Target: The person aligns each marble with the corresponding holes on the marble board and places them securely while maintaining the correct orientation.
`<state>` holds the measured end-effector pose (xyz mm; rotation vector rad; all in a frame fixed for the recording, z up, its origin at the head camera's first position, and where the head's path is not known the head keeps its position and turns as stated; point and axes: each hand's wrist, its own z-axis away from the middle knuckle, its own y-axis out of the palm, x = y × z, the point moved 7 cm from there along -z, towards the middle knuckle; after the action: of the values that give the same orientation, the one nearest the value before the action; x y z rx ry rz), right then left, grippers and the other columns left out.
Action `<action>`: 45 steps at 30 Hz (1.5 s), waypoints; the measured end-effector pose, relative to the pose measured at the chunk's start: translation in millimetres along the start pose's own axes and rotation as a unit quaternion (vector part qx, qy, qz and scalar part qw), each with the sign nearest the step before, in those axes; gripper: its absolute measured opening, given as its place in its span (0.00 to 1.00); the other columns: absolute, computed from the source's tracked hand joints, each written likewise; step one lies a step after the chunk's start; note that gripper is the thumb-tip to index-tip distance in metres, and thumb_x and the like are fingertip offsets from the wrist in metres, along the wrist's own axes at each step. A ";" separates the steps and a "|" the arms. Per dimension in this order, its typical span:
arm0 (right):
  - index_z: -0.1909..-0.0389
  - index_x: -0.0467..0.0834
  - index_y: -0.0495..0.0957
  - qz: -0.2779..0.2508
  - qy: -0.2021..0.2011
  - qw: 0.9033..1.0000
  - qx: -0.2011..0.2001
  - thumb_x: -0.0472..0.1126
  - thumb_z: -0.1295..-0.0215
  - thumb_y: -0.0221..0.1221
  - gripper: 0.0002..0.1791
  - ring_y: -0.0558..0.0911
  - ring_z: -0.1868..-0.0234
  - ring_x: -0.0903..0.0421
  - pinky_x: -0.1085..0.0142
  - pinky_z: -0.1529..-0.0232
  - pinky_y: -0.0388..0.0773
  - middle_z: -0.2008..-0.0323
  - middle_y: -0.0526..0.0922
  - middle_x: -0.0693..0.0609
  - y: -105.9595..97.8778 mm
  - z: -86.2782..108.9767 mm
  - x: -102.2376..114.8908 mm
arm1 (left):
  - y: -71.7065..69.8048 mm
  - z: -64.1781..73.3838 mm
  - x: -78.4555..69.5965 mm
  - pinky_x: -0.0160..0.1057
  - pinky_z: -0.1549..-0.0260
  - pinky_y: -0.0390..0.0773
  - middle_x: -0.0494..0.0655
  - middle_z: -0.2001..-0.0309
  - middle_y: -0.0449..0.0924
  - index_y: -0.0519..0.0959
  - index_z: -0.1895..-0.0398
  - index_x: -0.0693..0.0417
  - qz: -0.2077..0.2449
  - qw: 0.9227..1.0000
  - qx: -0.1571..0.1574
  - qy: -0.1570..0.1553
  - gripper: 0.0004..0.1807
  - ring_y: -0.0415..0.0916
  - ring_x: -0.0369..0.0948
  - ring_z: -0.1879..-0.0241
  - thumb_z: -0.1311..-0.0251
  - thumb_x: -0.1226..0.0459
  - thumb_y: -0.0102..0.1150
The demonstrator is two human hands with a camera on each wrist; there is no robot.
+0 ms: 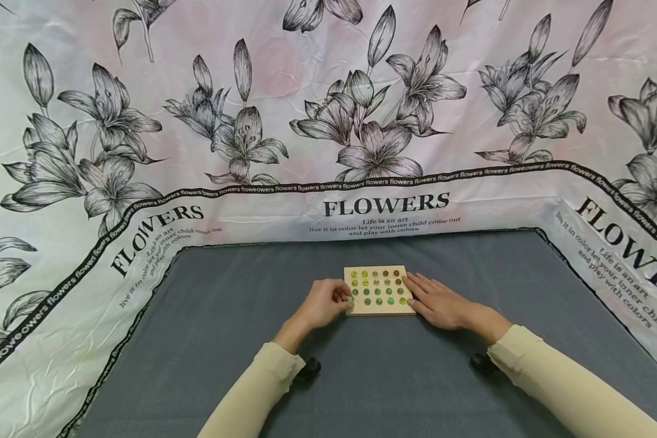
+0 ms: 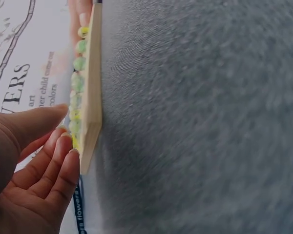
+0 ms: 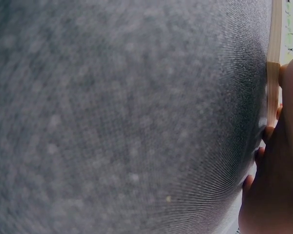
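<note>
A light wooden board (image 1: 381,309) lies flat on the grey cloth, holding several rows of small glass marbles (image 1: 378,292), green and yellow for the most part, with reddish-brown ones at the far right. At its near left corner, the thumb and fingertips of my left hand (image 1: 324,302) pinch a greenish marble (image 1: 351,298). In the left wrist view the thumb (image 2: 41,122) and fingers close in beside the row of marbles along the board (image 2: 93,92). My right hand (image 1: 440,304) rests against the board's right edge with its fingers extended; the right wrist view catches the board's side (image 3: 273,73).
Grey cloth (image 1: 241,340) covers the tabletop around the board. Behind and along both sides stands a white sheet (image 1: 274,213) printed with lilies and lettering. Dark wrist-worn devices (image 1: 308,370) show under both cream sleeves (image 1: 257,389).
</note>
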<state>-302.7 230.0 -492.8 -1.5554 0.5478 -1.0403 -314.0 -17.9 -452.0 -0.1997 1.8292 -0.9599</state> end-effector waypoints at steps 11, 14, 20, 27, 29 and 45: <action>0.19 0.38 0.50 0.001 -0.002 1.000 0.001 0.56 0.16 0.39 0.36 0.49 0.21 0.34 0.37 0.26 0.49 0.20 0.49 0.36 -2.9 1.0 4.2 | 9.8 -5.0 6.6 0.34 0.69 0.76 0.43 0.70 0.81 0.85 0.61 0.58 0.000 1.000 0.001 -0.025 0.04 0.75 0.35 0.72 0.38 0.69 0.70; 0.19 0.38 0.50 0.002 -0.002 1.000 -0.002 0.56 0.16 0.39 0.36 0.50 0.21 0.34 0.36 0.26 0.49 0.20 0.50 0.36 -1.4 0.9 3.1 | 11.9 -6.2 7.8 0.34 0.69 0.76 0.43 0.69 0.80 0.85 0.60 0.58 0.000 1.000 0.005 -0.029 0.04 0.74 0.35 0.72 0.37 0.68 0.69; 0.18 0.41 0.49 0.000 0.010 1.000 0.007 0.56 0.16 0.40 0.36 0.48 0.20 0.37 0.38 0.25 0.48 0.19 0.48 0.40 3.7 -4.1 -2.9 | 11.8 -8.0 10.7 0.34 0.69 0.75 0.42 0.69 0.80 0.86 0.60 0.59 -0.001 0.999 0.006 -0.033 0.04 0.74 0.35 0.72 0.36 0.68 0.68; 0.20 0.36 0.51 -0.004 -0.002 1.000 0.011 0.52 0.16 0.42 0.34 0.50 0.21 0.32 0.35 0.27 0.49 0.20 0.50 0.34 -2.7 -2.4 11.9 | 6.8 -1.3 15.1 0.35 0.69 0.74 0.42 0.69 0.79 0.84 0.58 0.58 -0.014 1.000 0.008 -0.027 0.06 0.72 0.35 0.72 0.37 0.66 0.69; 0.20 0.35 0.52 -0.009 -0.012 1.000 0.008 0.51 0.16 0.42 0.34 0.51 0.23 0.29 0.33 0.28 0.51 0.21 0.52 0.32 -5.8 -1.1 15.9 | 1.8 2.5 17.6 0.35 0.69 0.74 0.42 0.69 0.79 0.84 0.57 0.58 -0.025 0.999 0.010 -0.026 0.07 0.73 0.36 0.72 0.36 0.66 0.70; 0.25 0.36 0.63 0.130 -0.019 0.986 -0.098 0.46 0.21 0.54 0.31 0.58 0.24 0.33 0.38 0.27 0.56 0.25 0.62 0.34 -55.5 6.3 11.4 | -65.3 30.6 47.7 0.59 0.39 0.72 0.53 0.39 0.78 0.80 0.38 0.53 -0.313 0.949 -0.033 -0.016 0.23 0.71 0.56 0.36 0.29 0.52 0.62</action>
<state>-302.2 238.8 -436.5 -1.6198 0.8232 -0.7738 -329.0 -102.9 -445.7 -0.8717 1.7969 -1.3125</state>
